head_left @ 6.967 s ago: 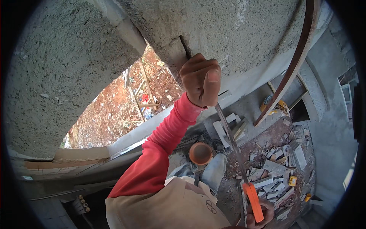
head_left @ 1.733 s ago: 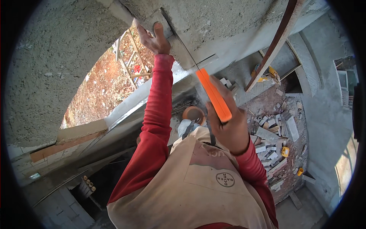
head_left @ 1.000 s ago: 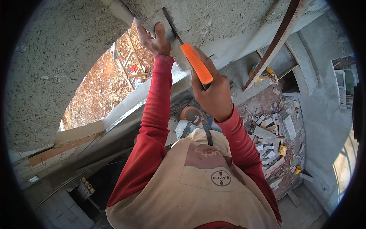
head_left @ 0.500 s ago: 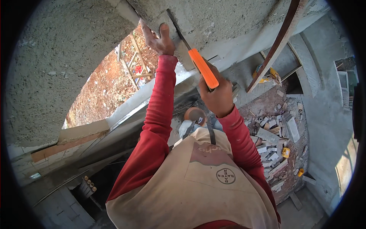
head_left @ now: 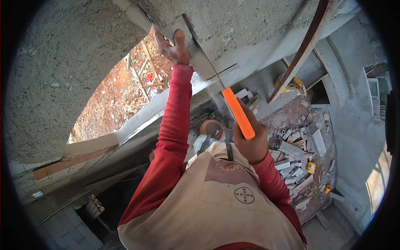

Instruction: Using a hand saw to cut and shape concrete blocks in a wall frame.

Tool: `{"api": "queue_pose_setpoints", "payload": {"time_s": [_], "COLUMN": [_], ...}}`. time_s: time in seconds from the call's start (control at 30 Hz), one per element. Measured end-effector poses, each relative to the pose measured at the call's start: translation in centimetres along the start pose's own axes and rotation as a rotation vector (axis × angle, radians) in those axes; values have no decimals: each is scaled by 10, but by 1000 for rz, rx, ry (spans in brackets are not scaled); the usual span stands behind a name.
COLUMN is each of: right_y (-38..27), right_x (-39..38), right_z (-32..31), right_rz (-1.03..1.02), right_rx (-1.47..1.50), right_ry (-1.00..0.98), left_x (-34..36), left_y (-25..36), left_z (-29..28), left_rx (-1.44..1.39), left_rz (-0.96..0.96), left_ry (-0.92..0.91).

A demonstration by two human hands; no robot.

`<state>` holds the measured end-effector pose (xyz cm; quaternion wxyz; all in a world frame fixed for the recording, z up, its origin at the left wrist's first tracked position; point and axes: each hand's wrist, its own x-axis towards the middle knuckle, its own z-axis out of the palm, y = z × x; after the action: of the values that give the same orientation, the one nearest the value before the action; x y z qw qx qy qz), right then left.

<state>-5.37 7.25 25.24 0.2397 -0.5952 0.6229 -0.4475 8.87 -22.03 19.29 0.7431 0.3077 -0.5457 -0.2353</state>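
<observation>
My right hand (head_left: 253,139) is wrapped round the orange handle of a handsaw (head_left: 238,112). Its thin dark blade slants up and left, along the edge of a flat grey piece (head_left: 194,51) on the rough cement wall. That piece's material is unclear. At its left side, my left hand (head_left: 176,52) grips it by the rim of the wall opening, thumb on its face and fingers toward the opening. Part of the blade's far end lies close against the grey surface, so the depth of any cut cannot be made out.
Through the curved opening show reddish soil and a wooden frame (head_left: 143,68). A long wooden pole (head_left: 298,52) slants down at the right. Broken blocks (head_left: 298,160) and a yellow container (head_left: 311,167) lie on the floor below. A round brown vessel (head_left: 212,129) stands near my legs.
My right hand has drawn the saw down and to the right, toward my body, so more blade shows below the grey piece. My left hand has stayed nearly in place.
</observation>
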Motion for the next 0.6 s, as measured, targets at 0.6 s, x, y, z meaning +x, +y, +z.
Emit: {"api": "queue_pose_setpoints", "payload": {"time_s": [0.6], "right_y": [2], "right_x": [-57], "right_z": [-19], "right_rz": [7], "right_rx": [-15], "right_ry": [-9], "left_x": [2], "left_y": [27], "left_z": [9], "left_rx": [-34], "left_rz": [14], "left_ry": [10]}}
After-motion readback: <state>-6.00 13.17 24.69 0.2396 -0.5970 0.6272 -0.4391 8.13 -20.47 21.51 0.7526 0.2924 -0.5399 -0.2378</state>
